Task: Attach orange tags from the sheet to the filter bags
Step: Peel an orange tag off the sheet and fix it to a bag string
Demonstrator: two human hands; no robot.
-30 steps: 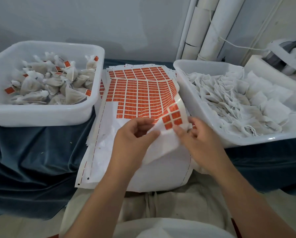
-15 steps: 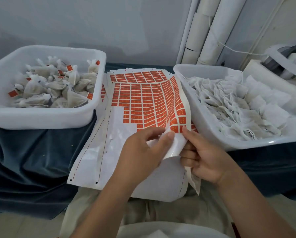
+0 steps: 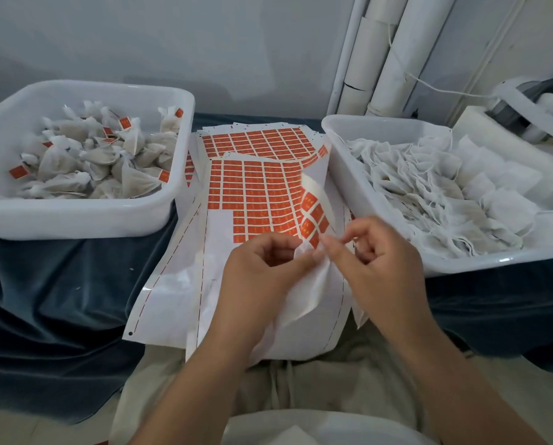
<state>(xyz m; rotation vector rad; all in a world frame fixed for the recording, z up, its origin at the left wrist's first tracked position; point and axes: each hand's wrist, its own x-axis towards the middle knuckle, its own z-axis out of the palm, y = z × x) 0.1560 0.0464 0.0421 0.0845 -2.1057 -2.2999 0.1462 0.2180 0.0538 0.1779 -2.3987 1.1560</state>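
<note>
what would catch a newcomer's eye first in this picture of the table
The bright orange tag sheet lies in the middle between two white tubs, its near right corner curled up and pinched by the left hand and right hand. The left tub holds filled bags already tagged orange; the right tub is heaped with plain white filter bags.

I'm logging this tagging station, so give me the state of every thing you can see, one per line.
tag sheet: partly used, near right corner lifted and curled.
lower sheet: flat beneath, rows full where visible.
left hand: pinches the lifted corner.
right hand: fingertips pinch at that corner's edge.
left tub: partly filled with tagged bags, tied shut.
right tub: heaped with flat bags, no tags visible.
</note>
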